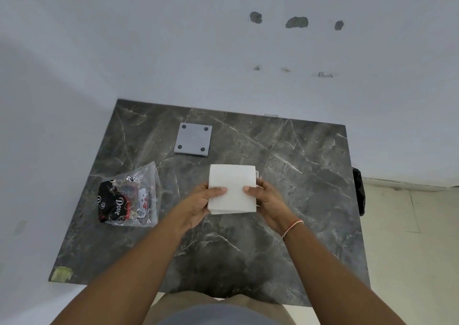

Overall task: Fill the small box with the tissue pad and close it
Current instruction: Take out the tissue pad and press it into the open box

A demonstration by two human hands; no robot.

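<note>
A folded white tissue pad (233, 188) is held flat above the dark marble table (298, 175). My left hand (198, 204) grips its left edge with the thumb on top, and my right hand (268, 204) grips its right edge the same way. A sliver of something white (257, 173) shows under the pad's right corner; I cannot tell whether it is the small box. A grey square piece with four dark round dots (193, 139) lies flat at the back of the table, apart from both hands.
A clear plastic bag (129, 198) with a black "Dove" packet inside lies at the left of the table. White walls stand behind and to the left. A black object (359, 190) hangs off the table's right edge above pale floor tiles.
</note>
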